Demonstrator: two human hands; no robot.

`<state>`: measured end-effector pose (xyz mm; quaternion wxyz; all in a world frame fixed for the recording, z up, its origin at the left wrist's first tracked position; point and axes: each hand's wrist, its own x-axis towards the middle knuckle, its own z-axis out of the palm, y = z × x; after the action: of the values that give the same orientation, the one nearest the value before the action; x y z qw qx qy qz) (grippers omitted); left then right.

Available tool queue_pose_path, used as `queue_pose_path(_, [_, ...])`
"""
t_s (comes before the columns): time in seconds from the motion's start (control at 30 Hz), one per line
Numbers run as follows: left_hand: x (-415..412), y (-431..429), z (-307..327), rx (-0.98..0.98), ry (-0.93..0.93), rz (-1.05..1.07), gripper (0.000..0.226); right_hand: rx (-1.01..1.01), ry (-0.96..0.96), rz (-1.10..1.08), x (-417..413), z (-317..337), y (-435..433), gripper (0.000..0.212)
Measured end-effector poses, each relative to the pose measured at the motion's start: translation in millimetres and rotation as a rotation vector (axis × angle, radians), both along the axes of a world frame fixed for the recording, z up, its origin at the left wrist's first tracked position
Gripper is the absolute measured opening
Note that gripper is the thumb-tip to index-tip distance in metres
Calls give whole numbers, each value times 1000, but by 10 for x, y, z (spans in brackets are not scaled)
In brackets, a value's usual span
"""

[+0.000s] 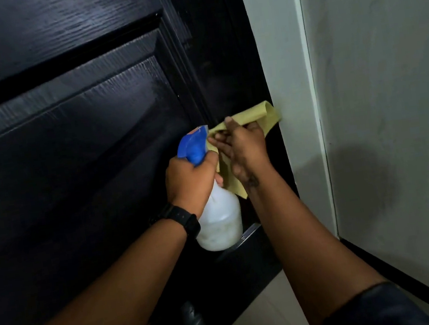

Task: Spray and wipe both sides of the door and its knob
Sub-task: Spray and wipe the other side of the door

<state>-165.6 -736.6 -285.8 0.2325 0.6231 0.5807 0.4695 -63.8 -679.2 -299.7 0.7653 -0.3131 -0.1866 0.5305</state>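
A black panelled door [73, 132] fills the left of the view. My left hand [192, 177] grips the neck of a white spray bottle [219, 221] with a blue trigger head, held close to the door. My right hand [244, 147] presses a yellow cloth [253, 115] flat against the door's right edge, fingers spread over it. The cloth hangs down behind the bottle. A metal latch plate [248, 234] shows on the door's edge below the bottle. The knob is hidden from view.
A pale wall [388, 85] stands right of the door, with a white corner strip [284, 71] next to the cloth. A black skirting board [402, 274] runs along the wall's foot. Light floor tiles [269, 316] show at the bottom.
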Motion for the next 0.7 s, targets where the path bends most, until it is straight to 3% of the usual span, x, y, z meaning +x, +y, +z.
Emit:
queue_pose_path(0.1, [-36, -8, 72, 5, -21, -22, 35, 83, -33, -28, 57, -15, -9, 8])
queue_pose_path(0.17, [-56, -5, 102, 2, -5, -10, 39, -47, -192, -196, 101, -252, 122, 10])
queue_pose_path(0.2, [-68, -8, 109, 1, 0, -2, 40, -154, -249, -267, 140, -413, 181, 21])
queue_pose_path(0.27, [-103, -8, 114, 3, 11, 8, 40, -335, -249, -336, 220, -684, 213, 43])
queue_pose_path(0.43, [-247, 17, 51, -22, -5, 17, 39, -461, -202, -399, 261, -973, 336, 51])
queue_pose_path(0.5, [-281, 3, 44, -27, -3, 29, 39, -416, -282, -418, 217, -918, 295, 47])
queue_pose_path(0.57, [-302, -16, 47, -18, 6, 34, 39, -331, -478, -473, 93, -808, 213, 36])
queue_pose_path(0.7, [-363, -15, 99, 15, -26, 44, 36, 169, -880, -594, -347, -404, 85, 28])
